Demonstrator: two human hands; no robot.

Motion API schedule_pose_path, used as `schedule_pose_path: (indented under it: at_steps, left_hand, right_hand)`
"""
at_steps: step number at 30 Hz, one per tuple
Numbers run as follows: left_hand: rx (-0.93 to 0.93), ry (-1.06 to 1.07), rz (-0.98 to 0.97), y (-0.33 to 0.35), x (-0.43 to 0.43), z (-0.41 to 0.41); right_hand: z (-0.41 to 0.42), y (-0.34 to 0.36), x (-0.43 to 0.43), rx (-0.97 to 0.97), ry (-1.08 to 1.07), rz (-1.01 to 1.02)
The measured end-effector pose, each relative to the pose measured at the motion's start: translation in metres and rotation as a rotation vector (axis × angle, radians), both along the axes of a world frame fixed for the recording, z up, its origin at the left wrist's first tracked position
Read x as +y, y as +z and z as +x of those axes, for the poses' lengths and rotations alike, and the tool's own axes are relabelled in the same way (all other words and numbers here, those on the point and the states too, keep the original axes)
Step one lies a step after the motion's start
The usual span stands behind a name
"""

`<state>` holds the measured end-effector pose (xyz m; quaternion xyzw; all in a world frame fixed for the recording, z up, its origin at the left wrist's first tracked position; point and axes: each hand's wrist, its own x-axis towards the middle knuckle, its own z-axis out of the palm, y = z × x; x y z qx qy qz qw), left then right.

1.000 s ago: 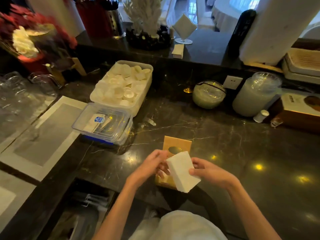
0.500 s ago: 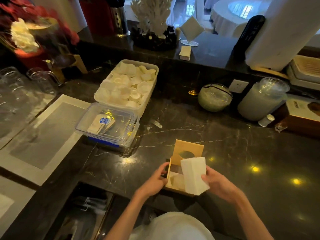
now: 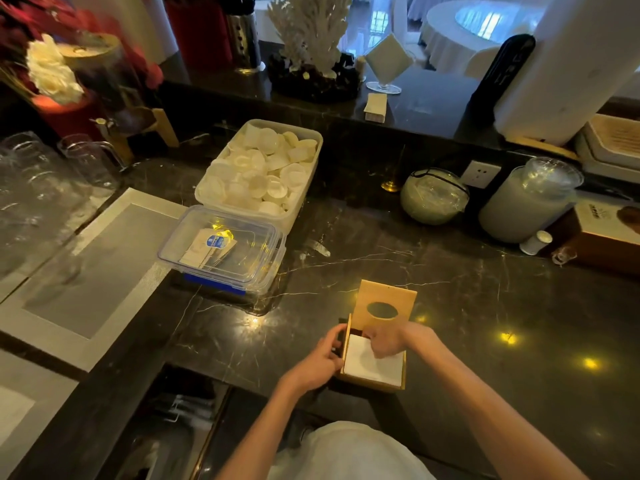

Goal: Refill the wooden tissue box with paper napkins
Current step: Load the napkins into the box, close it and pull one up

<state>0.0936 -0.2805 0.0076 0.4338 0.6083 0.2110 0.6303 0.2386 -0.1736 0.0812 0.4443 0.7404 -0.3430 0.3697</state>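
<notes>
The wooden tissue box (image 3: 372,382) stands on the dark marble counter near its front edge. Its lid (image 3: 388,303), with an oval slot, is tipped up at the back. A white stack of paper napkins (image 3: 375,367) lies flat inside the box and fills it. My left hand (image 3: 320,358) grips the box's left wall. The fingers of my right hand (image 3: 388,339) press down on the far edge of the napkin stack.
A clear lidded container (image 3: 223,249) and a white tub of small cups (image 3: 263,171) sit to the far left. Glass jars (image 3: 434,195), a second wooden box (image 3: 609,237) and a wall socket stand at the back right. Glasses (image 3: 31,188) and grey mats lie left.
The napkin stack went from my hands in front of the box down into the box. My left hand shifted to the box's left wall, and my right hand now rests on top of the stack.
</notes>
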Motion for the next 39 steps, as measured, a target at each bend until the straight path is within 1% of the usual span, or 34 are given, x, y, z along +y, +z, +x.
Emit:
schedule_pose_path:
  at_steps: [10,14,19,23,31,39]
  left_hand:
    - [-0.006,0.009,0.003,-0.008,0.002,-0.001]
    - [-0.007,0.014,0.010,-0.010,0.002,-0.001]
    - [-0.003,0.012,0.009,-0.009,0.002,0.000]
    - [-0.003,0.012,0.020,-0.011,0.002,0.000]
    - [0.007,0.019,0.002,-0.008,0.001,0.001]
    - [0.005,0.008,-0.004,-0.003,0.004,0.000]
  right_hand:
    - [0.001,-0.035,-0.001,-0.044,0.022,0.088]
    - [0.001,-0.045,-0.009,-0.025,-0.054,0.115]
    - [0.004,-0.043,-0.006,-0.005,-0.094,0.062]
    - [-0.005,-0.040,-0.017,0.019,-0.159,0.098]
    - [0.006,-0.047,-0.022,0.043,-0.100,0.221]
    - [0.000,-0.038,-0.018,0.011,-0.084,0.138]
